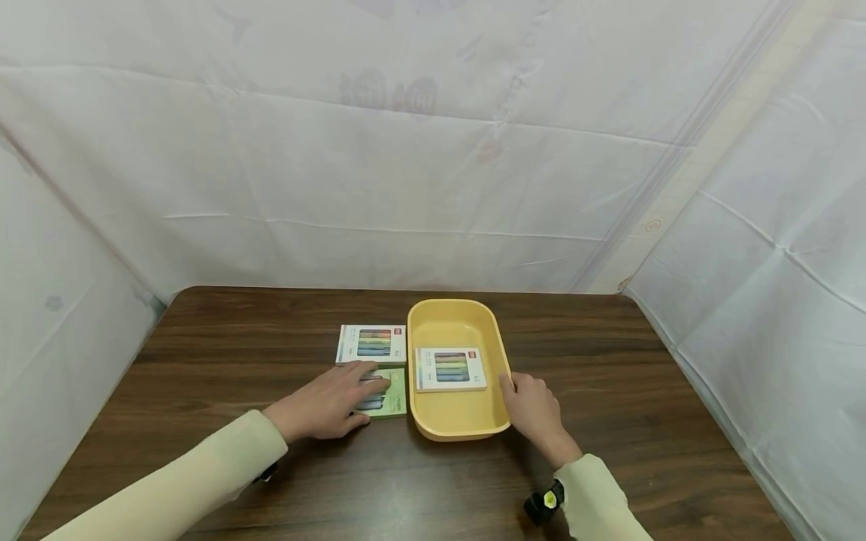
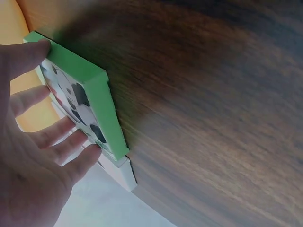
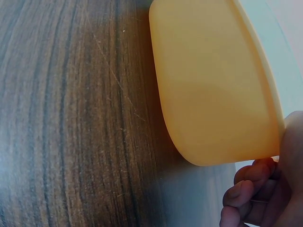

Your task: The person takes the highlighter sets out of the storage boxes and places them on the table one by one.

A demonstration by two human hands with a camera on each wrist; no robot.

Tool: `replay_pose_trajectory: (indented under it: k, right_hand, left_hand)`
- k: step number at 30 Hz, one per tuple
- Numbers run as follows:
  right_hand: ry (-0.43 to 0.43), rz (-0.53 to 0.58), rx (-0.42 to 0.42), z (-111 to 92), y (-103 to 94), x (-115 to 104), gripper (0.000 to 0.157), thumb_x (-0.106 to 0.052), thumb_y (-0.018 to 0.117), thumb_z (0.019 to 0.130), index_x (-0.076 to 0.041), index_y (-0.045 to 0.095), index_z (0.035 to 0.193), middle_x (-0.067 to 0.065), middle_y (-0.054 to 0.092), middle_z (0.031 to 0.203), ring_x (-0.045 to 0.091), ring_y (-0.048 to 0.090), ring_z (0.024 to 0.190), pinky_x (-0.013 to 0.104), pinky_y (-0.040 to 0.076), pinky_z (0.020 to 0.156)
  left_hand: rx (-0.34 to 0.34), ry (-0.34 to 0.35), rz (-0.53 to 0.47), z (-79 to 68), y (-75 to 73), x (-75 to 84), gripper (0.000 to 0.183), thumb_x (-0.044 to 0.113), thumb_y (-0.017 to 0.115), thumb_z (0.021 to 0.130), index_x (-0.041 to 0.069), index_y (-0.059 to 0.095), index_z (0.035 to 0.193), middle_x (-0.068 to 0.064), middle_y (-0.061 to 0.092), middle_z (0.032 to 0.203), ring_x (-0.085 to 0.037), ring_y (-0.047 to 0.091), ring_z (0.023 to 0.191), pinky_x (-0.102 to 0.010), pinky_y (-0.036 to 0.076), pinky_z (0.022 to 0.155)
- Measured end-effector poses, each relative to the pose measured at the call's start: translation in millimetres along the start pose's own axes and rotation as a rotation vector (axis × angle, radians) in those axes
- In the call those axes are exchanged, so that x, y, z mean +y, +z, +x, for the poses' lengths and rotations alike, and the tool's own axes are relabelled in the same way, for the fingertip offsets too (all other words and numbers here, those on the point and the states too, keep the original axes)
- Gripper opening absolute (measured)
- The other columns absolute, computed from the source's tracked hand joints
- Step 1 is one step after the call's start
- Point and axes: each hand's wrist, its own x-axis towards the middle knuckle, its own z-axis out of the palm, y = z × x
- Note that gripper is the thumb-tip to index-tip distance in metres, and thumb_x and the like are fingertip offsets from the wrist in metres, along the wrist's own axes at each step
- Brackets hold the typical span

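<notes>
My left hand point(image 1: 329, 402) lies over a green flat box point(image 1: 395, 394) on the table, its fingers spread and touching the top. The left wrist view shows a panda picture on that green box point(image 2: 102, 113) and the thumb at one end of it. My right hand point(image 1: 534, 409) grips the right rim of a yellow plastic bin point(image 1: 460, 421); in the right wrist view its fingers curl by the rim of the bin point(image 3: 218, 90). Inside the bin lies a white box with coloured sticks in its window point(image 1: 433, 376). A similar white box point(image 1: 348, 346) lies just beyond the green one.
The dark wooden table point(image 1: 271, 315) has rounded far corners. White sheeting point(image 1: 406, 188) hangs behind it and along both sides. Both white and green boxes outside the bin lie close against its left wall.
</notes>
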Motion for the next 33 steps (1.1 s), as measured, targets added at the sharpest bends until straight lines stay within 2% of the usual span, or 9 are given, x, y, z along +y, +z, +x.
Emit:
replay_pose_trajectory:
  k: [7,13,19,25,33]
  right_hand:
    - [0.006,-0.002,-0.004,0,1.0,1,0.039,-0.034,0.044,0.102,-0.012,0.057,0.071,0.002,0.052,0.059,0.015,0.047,0.049,0.027,0.034,0.047]
    - [0.005,0.0,-0.009,-2,1.9,2,0.039,-0.034,0.043,0.102,-0.012,0.057,0.072,0.002,0.051,0.059,0.014,0.047,0.05,0.027,0.034,0.047]
    - [0.002,-0.001,-0.007,-4,2.5,3,0.039,-0.033,0.043,0.102,-0.012,0.057,0.072,0.001,0.051,0.059,0.014,0.047,0.05,0.027,0.034,0.047]
    - [0.0,0.002,-0.006,-4,1.8,2,0.039,-0.033,0.043,0.102,-0.012,0.057,0.072,0.001,0.052,0.059,0.014,0.047,0.05,0.028,0.034,0.047]
    - [-0.008,0.008,0.005,-3,1.2,1,0.039,-0.033,0.043,0.102,-0.012,0.057,0.071,0.001,0.052,0.058,0.014,0.047,0.05,0.028,0.034,0.047]
  left_hand:
    - [0.021,0.003,0.023,-1.9,-0.2,6.6,0.055,0.029,0.067,0.091,0.015,0.048,0.14,-0.015,0.043,0.145,-0.031,0.048,0.13,-0.053,0.047,0.097]
    - [0.087,0.019,0.078,-6.3,1.4,18.2,0.041,0.014,0.06,0.092,0.014,0.053,0.133,-0.013,0.051,0.136,-0.028,0.052,0.124,-0.048,0.053,0.085]
    - [0.078,0.002,0.116,-10.2,3.8,27.5,0.044,0.004,0.057,0.091,0.012,0.054,0.134,-0.015,0.051,0.137,-0.031,0.052,0.124,-0.048,0.054,0.079]
    - [0.087,0.004,0.151,-11.4,3.5,32.3,0.044,0.001,0.059,0.09,0.013,0.055,0.132,-0.014,0.051,0.135,-0.029,0.054,0.121,-0.044,0.055,0.07]
    - [0.119,-0.011,0.184,-12.8,3.2,35.3,0.045,0.002,0.063,0.088,0.014,0.056,0.131,-0.013,0.052,0.135,-0.028,0.054,0.121,-0.043,0.055,0.069]
